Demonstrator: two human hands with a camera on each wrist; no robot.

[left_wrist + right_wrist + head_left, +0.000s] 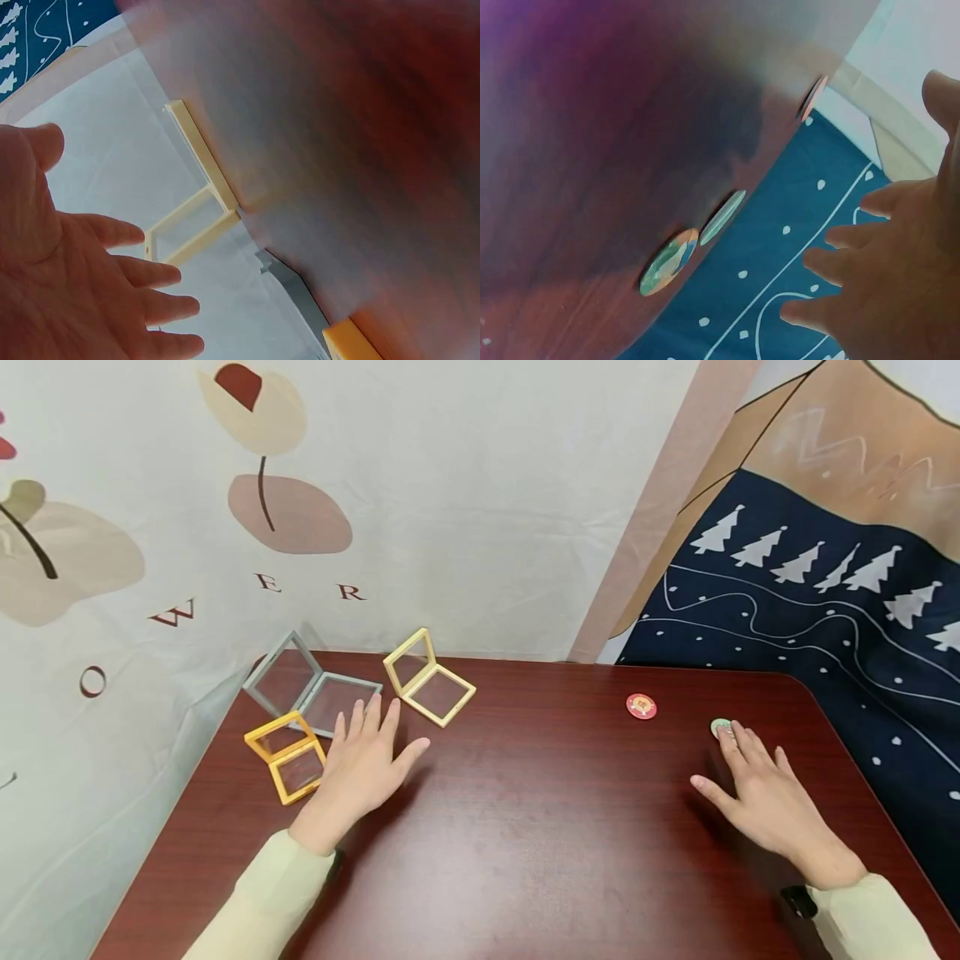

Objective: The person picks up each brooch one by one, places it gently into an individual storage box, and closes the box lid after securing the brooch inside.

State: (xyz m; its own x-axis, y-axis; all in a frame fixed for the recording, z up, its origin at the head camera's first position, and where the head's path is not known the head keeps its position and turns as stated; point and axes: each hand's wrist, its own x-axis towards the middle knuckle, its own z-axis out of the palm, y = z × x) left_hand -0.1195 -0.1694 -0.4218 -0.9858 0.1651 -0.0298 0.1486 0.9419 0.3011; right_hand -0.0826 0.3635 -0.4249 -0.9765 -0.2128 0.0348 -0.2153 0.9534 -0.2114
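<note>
Left hand (360, 767), spread and empty, hovers near the grey frame (308, 692), which, hinged ajar, likely stands unaided. Right hand (771, 802), likewise spread and empty, overhangs the green disc (717, 725) on the tabletop (525, 827).

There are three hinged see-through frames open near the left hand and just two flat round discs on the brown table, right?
Not two discs: the right wrist view shows three, a reddish disc, a pale green disc and a multicoloured disc. The three hinged see-through frames are open near the left hand.
</note>
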